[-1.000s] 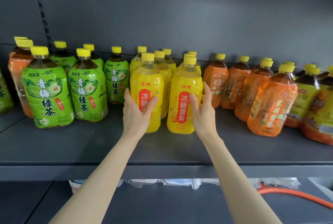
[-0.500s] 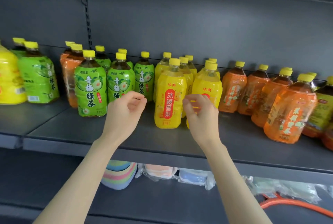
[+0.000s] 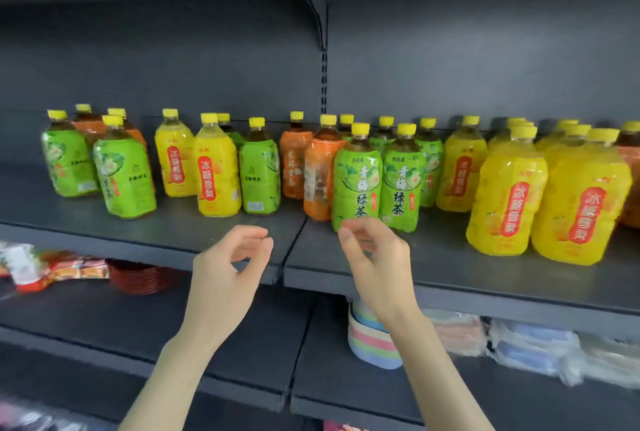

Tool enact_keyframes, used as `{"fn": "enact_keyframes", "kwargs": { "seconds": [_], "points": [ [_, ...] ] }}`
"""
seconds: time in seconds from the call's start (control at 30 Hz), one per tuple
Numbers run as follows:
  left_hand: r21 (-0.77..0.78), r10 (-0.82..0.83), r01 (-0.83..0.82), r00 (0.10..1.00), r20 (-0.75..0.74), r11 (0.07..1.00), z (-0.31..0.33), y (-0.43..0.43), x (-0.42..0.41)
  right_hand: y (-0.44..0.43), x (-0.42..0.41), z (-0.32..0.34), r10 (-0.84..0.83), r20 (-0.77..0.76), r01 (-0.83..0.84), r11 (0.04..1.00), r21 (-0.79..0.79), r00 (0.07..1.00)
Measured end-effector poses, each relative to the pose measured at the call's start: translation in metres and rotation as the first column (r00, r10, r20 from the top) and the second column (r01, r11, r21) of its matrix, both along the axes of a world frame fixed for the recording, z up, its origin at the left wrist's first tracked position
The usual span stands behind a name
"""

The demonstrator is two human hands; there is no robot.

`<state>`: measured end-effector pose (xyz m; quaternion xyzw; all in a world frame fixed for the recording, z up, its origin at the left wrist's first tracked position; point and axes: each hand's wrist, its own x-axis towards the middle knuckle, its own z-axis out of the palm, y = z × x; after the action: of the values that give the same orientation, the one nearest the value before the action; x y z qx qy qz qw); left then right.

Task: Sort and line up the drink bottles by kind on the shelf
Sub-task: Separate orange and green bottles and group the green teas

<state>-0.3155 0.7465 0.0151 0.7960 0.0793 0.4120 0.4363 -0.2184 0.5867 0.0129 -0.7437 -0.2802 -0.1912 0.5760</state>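
Both hands are held before the shelf (image 3: 173,222) edge, fingers loosely curled, nothing gripped. The left hand (image 3: 228,278) is clear of every bottle, the right hand (image 3: 377,267) is seen just below a green tea bottle (image 3: 356,181) — contact cannot be told. Yellow bottles (image 3: 505,195) and orange bottles (image 3: 320,181) are stood upright among green ones along the shelf.

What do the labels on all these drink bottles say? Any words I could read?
"青梅绿茶": on the front green bottle and its green neighbour.
"冰糖雪梨": in a red oval on each yellow bottle.
Lettering on the orange bottles: too blurred.
Small print elsewhere: unreadable.
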Motion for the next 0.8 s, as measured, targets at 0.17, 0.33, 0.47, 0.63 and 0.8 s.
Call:
{"fn": "enact_keyframes", "kwargs": {
  "seconds": [0.17, 0.33, 0.47, 0.63, 0.8],
  "points": [
    [-0.017, 0.003, -0.003, 1.0, -0.008, 1.0, 0.0, 0.073, -0.017, 0.072, -0.022, 0.002, 0.015, 0.007, -0.015, 1.0, -0.015, 1.0],
    [-0.028, -0.012, 0.012, 1.0, 0.025, 1.0, 0.001, 0.129, -0.006, 0.134, -0.011, 0.007, 0.015, 0.027, -0.014, 1.0, -0.028, 1.0],
    [-0.018, -0.02, 0.021, 0.999, 0.05, 1.0, -0.003, 0.173, 0.022, 0.181, 0.013, 0.007, 0.011, 0.041, -0.009, 0.999, -0.042, 0.999],
    [-0.029, -0.015, 0.016, 1.0, 0.013, 0.999, -0.006, 0.225, 0.08, 0.228, 0.057, 0.01, -0.025, 0.004, 0.025, 0.998, -0.064, 1.0],
    [-0.024, -0.008, 0.007, 0.998, -0.058, 1.0, -0.002, 0.265, 0.141, 0.264, 0.102, 0.015, -0.131, 0.002, 0.129, 0.979, -0.159, 0.991]
  ]
}}
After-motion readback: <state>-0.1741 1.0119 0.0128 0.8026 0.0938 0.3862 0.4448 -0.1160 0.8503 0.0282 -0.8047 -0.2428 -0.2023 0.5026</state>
